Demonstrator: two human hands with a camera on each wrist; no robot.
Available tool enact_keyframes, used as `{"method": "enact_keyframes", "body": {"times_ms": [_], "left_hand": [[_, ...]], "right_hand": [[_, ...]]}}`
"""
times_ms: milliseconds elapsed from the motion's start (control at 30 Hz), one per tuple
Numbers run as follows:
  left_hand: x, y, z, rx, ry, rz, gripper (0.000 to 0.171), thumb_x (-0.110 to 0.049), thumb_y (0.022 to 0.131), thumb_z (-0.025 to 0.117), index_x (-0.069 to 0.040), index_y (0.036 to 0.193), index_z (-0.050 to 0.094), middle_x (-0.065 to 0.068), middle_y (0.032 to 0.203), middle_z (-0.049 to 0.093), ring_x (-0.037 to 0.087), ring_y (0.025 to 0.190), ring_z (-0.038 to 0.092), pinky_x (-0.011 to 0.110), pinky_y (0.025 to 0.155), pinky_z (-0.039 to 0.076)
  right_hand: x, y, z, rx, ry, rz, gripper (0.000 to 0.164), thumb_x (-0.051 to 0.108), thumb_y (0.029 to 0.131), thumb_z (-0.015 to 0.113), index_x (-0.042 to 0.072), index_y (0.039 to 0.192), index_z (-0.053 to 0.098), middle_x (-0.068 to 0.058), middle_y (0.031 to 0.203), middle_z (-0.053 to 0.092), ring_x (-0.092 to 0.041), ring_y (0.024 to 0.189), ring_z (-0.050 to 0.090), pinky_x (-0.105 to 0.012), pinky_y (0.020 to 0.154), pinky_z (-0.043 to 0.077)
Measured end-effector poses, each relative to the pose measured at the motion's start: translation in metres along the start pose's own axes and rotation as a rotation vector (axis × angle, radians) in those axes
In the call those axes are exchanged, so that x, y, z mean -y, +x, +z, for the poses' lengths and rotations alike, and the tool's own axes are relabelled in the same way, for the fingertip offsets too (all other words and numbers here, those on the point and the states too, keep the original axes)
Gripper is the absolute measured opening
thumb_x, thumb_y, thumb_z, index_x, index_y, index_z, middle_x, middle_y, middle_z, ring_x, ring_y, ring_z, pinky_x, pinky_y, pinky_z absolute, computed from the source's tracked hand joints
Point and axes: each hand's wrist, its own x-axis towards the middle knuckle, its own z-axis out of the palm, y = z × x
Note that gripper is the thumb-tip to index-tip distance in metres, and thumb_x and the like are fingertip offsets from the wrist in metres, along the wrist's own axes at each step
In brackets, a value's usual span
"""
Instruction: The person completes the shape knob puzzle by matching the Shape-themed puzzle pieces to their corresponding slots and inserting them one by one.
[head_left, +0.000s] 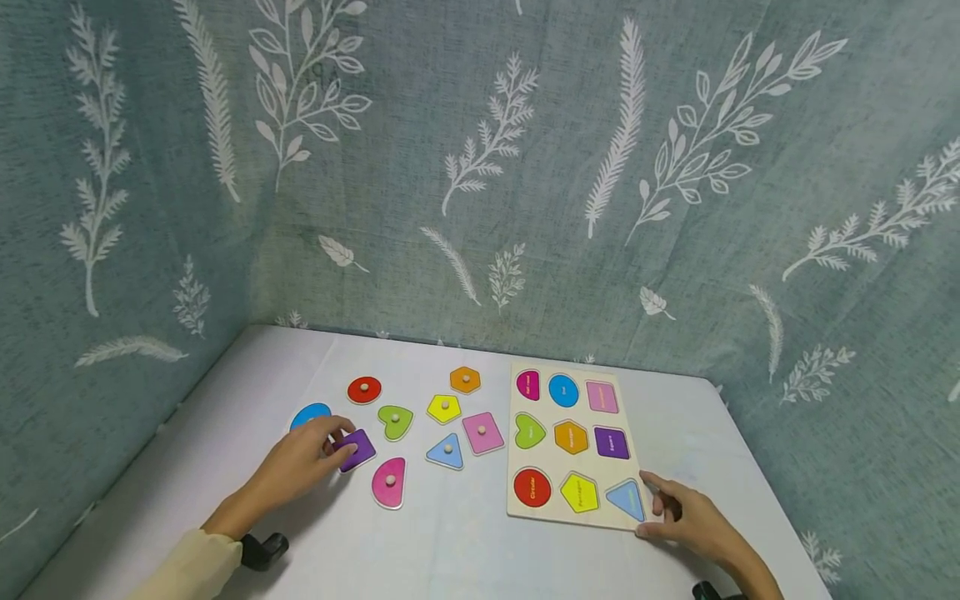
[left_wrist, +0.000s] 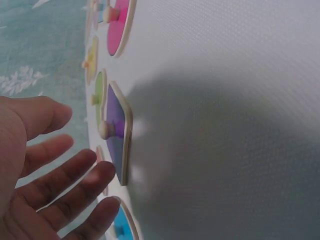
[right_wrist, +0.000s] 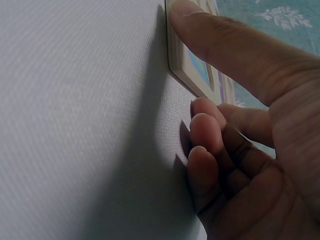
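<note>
My left hand (head_left: pixel 303 458) hovers over the purple square puzzle piece (head_left: pixel 358 451), with fingers spread. In the left wrist view, the thumb and fingers stand apart from the wooden knob (left_wrist: pixel 106 130) on that piece. A blue round piece (head_left: pixel 310 414) is partly covered by the same hand. My right hand (head_left: pixel 693 518) is at the near right corner of the wooden puzzle board (head_left: pixel 622 387), holding it with thumb and index finger on the edges. The other fingers of the right hand curl beside the board, close over the table, in the right wrist view.
Knobbed pieces lie loose between the left hand and the board: red circle (head_left: pixel 364 390), green heart (head_left: pixel 394 422), magenta half-round (head_left: pixel 388 483), yellow pentagon (head_left: pixel 442 409), orange hexagon (head_left: pixel 465 380), light blue triangle (head_left: pixel 446 452), pink square-like piece (head_left: pixel 483 433). Patterned cloth (head_left: pixel 480 183) hangs behind the white table (head_left: pixel 465 558).
</note>
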Motion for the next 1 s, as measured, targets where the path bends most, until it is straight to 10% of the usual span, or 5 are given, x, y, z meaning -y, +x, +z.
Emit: {"method": "enact_keyframes", "body": {"times_ms": [400, 1000], "left_hand": [[-0.001, 0.009, 0.009, -0.014, 0.028, 0.106, 0.02, -0.016, 0.091, 0.078, -0.009, 0.109, 0.071, -0.008, 0.083, 0.06, 0.01, 0.073, 0.051, 0.025, 0.06, 0.046], [-0.037, 0.039, 0.037, 0.093, 0.111, 0.059, 0.032, -0.026, 0.087, 0.083, -0.014, 0.114, 0.072, -0.007, 0.09, 0.064, 0.01, 0.076, 0.056, 0.025, 0.065, 0.05]], "right_hand": [[0.0, 0.002, 0.002, -0.022, -0.018, 0.03, 0.097, 0.034, 0.07, 0.096, -0.004, 0.147, 0.05, -0.002, 0.087, 0.05, -0.015, 0.074, 0.046, -0.027, 0.06, 0.038], [-0.001, 0.0, 0.002, -0.033, -0.019, 0.01, 0.097, 0.033, 0.071, 0.095, -0.005, 0.147, 0.049, -0.001, 0.088, 0.05, -0.014, 0.074, 0.045, -0.027, 0.06, 0.037]]}}
